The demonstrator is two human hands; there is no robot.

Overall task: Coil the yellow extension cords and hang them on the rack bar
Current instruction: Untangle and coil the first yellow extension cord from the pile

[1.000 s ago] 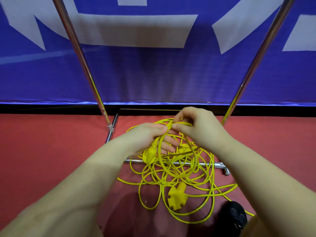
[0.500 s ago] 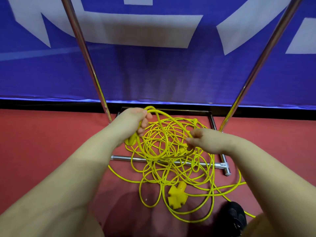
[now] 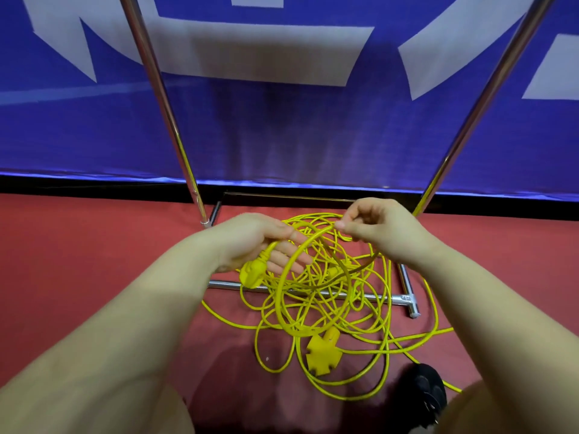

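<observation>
Rack (image 3: 163, 98) top cut off, cords (image 3: 369, 311) tangled

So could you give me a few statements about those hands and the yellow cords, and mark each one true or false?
1. The left hand holds cord near a yellow plug. True.
2. The right hand rests on the floor. False: it is raised, pinching a loop of cord.
3. A coil already hangs on the rack. False: the tangled cords lie on the red floor.
4. A yellow multi-outlet socket lies on the floor. True.
</observation>
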